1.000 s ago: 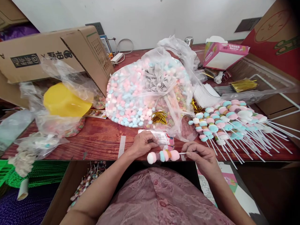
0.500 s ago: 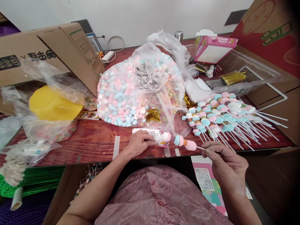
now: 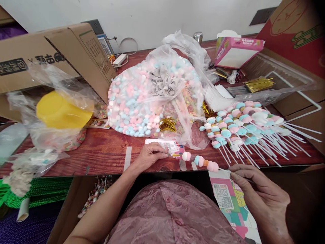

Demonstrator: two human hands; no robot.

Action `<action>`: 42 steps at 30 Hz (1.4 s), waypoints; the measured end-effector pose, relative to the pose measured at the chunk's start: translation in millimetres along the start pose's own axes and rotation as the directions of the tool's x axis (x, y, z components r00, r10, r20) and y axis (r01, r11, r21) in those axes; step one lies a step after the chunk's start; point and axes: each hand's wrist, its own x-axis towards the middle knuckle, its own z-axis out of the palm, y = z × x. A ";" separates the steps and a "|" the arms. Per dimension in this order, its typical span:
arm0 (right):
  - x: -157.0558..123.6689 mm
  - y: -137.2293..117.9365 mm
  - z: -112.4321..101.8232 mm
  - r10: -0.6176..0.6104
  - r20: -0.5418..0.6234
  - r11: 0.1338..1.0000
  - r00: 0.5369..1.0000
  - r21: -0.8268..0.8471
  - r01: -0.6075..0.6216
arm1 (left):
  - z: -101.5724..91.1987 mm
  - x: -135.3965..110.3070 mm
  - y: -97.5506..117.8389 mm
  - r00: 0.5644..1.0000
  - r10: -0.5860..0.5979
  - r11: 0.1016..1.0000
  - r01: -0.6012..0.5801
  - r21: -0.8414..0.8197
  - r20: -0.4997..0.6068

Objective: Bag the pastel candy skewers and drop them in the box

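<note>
My right hand [image 3: 261, 195] pinches the white stick of a marshmallow skewer [image 3: 201, 161]. Pink, white and blue marshmallows with an orange-brown piece are threaded on it, and it points left, tilted slightly upward. Close to the skewer's tip, my left hand [image 3: 151, 156] has its thumb and fingertips pressed together. Whatever sits in that pinch is too small or too clear to make out. Just behind the left fingertips lie small printed cards [image 3: 175, 146] at the table's front. Many finished skewers [image 3: 243, 125] are piled to the right, their sticks toward me and rightward.
A large clear bag of marshmallows [image 3: 129, 105] fills the table's middle, with gold twist ties [image 3: 167, 124] at its front. Cardboard boxes [image 3: 83, 57] stand left, near a yellow bowl-like piece [image 3: 63, 110]. A clear plastic tray [image 3: 281, 79] and a pink box [image 3: 237, 51] are right.
My right hand has moved right and toward me, drawing the skewer along with it. Its tip is now farther from my left fingers. The view has shifted slightly.
</note>
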 end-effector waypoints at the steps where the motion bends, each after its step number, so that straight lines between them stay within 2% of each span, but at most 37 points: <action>1: -0.5 1.3 1.4 -0.021 0.008 1.000 1.000 -0.011 0.022 | 0.2 -0.7 -1.2 1.000 0.006 1.000 -0.006 0.002 0.004; 4: -0.8 4.4 2.8 -0.103 0.045 0.993 0.994 -0.051 0.105 | 1.3 -3.3 -5.1 0.999 0.050 0.998 -0.051 0.040 0.014; 7: 0.4 6.8 -1.5 -0.160 0.131 0.982 0.978 -0.077 0.170 | 2.7 -5.2 -8.9 0.993 0.113 0.986 -0.115 0.117 0.019; 12: 7.8 7.0 -11.7 -0.090 0.318 0.993 0.944 -0.049 0.111 | 2.6 -6.3 -10.5 0.979 0.190 0.954 -0.201 0.222 0.071; 16: 11.0 3.5 -11.2 -0.064 0.371 0.994 0.927 -0.061 0.093 | 0.2 -7.8 -8.8 0.968 0.218 0.931 -0.244 0.273 0.121; 19: 8.2 1.1 -6.0 -0.119 0.364 0.988 0.924 -0.045 0.145 | -0.6 -9.2 -9.5 0.956 0.246 0.906 -0.285 0.314 0.159; 23: 1.2 0.6 4.5 -0.186 0.259 0.980 0.948 -0.025 0.199 | -0.1 -9.9 -12.9 0.933 0.323 0.879 -0.358 0.315 0.160; 27: -4.6 0.6 14.6 -0.135 0.122 0.990 0.983 -0.010 0.138 | 0.8 -10.2 -14.6 0.933 0.349 0.896 -0.360 0.262 0.087; 30: -6.2 0.6 18.2 -0.165 0.076 0.985 0.983 -0.043 0.168 | 3.0 -12.1 -13.5 0.937 0.349 0.916 -0.339 0.213 -0.007; 33: -4.2 1.7 17.5 -0.292 0.122 0.934 0.949 -0.177 0.310 | 6.9 -15.0 -12.5 0.928 0.369 0.904 -0.346 0.250 -0.052; 37: 3.6 3.3 11.8 -0.462 0.253 0.804 0.850 -0.286 0.522 | 10.9 -17.5 -14.9 0.898 0.432 0.865 -0.386 0.320 -0.085; 39: 7.2 3.5 8.6 -0.483 0.301 0.777 0.822 -0.286 0.561 | 11.4 -17.5 -16.6 0.885 0.456 0.852 -0.404 0.333 -0.095; 42: 9.4 3.5 5.7 -0.462 0.320 0.796 0.827 -0.262 0.546 | 11.1 -17.3 -17.1 0.874 0.478 0.840 -0.425 0.336 -0.090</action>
